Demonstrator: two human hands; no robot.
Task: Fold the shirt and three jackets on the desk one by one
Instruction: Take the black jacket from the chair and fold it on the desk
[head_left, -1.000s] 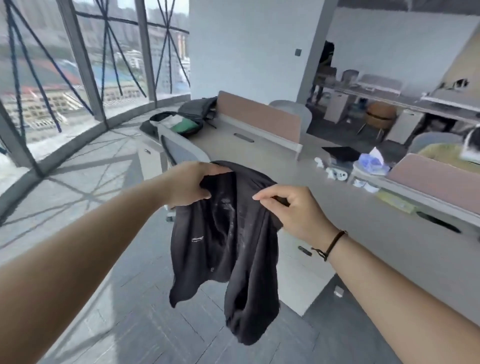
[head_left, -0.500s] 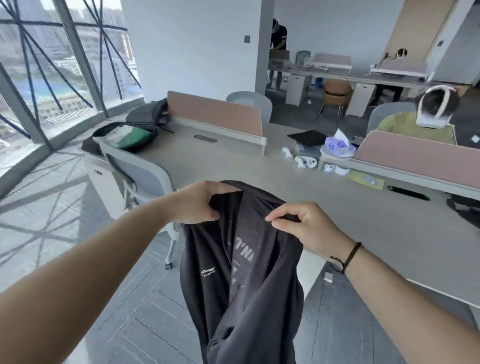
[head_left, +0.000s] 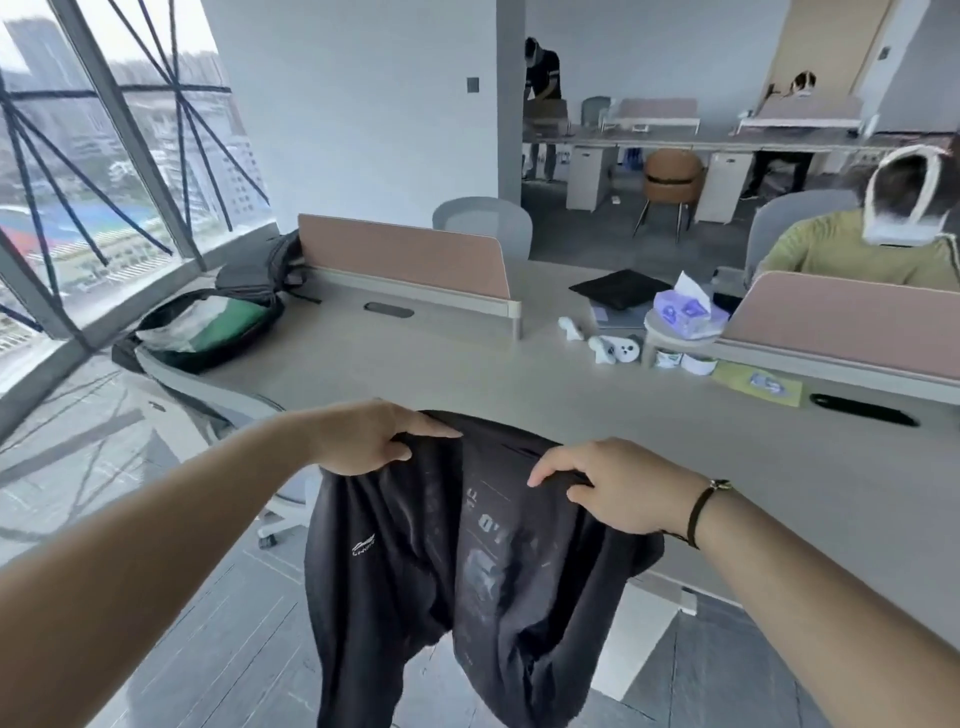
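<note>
A black shirt (head_left: 467, 582) with a small white logo and faded lettering hangs in front of me at the near edge of the grey desk (head_left: 571, 400). My left hand (head_left: 374, 441) grips its top edge on the left side. My right hand (head_left: 613, 483) pinches the top edge on the right side. The cloth droops below both hands, past the desk edge toward the floor. A folded black garment (head_left: 618, 288) lies far back on the desk.
An open bag (head_left: 208, 327) with green and white contents and a dark backpack (head_left: 265, 270) sit at the desk's left end. Pink dividers (head_left: 405, 254), a tissue pack (head_left: 685, 312) and small white items (head_left: 613, 348) stand at the back. A grey chair (head_left: 249, 410) is left of me. A person (head_left: 857, 244) sits opposite.
The view has swung right and nearer to the desk. Both hands have spread slightly apart and carried the shirt over the desk's near edge, still holding its top edge.
</note>
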